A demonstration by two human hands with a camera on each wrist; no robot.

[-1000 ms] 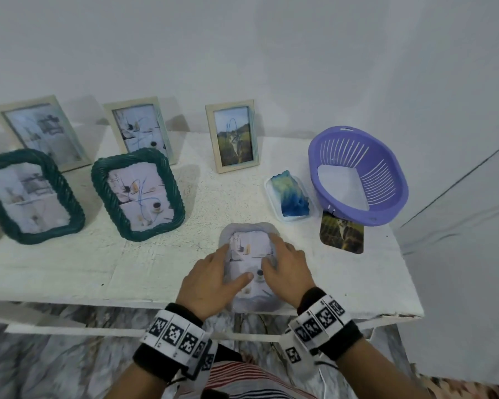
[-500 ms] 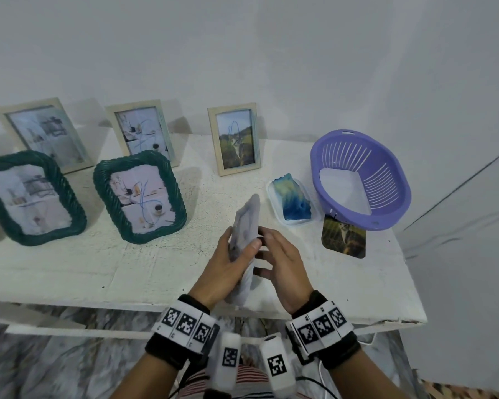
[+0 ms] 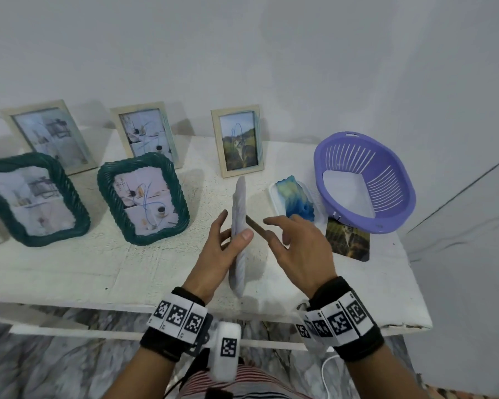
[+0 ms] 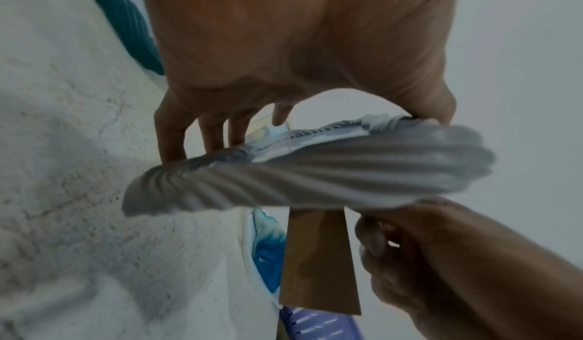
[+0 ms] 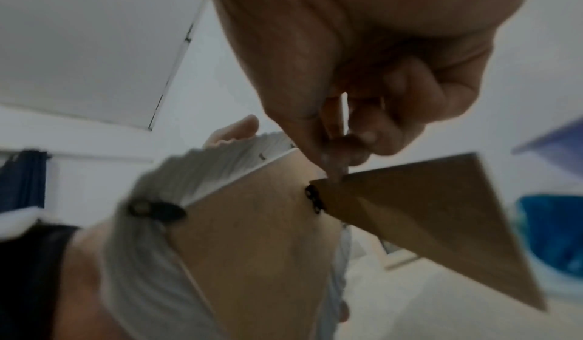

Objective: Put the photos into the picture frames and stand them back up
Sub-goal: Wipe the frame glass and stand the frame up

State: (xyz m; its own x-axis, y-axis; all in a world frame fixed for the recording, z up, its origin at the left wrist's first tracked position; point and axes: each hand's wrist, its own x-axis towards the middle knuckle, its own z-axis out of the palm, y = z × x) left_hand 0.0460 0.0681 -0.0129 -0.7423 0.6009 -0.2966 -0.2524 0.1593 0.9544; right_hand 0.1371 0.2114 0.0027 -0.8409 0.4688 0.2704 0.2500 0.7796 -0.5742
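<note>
White table (image 3: 69,272), rough painted top, set against a white wall. Landmark = purple basket (image 3: 366,180), at the far right end of the table. Just left of the basket: small white tray (image 3: 274,197) w/ a blue-green lump (image 3: 296,201) in it. In front of the basket, touching its near edge: a loose photo (image 3: 347,240) lying flat. Further left of the basket, at the back: 3 pale frames (image 3: 238,139) (image 3: 144,131) (image 3: 48,133) standing up. Far left of the basket, nearer the front: 2 green wavy frames (image 3: 143,194) (image 3: 33,200), also standing, pics inside.
</note>
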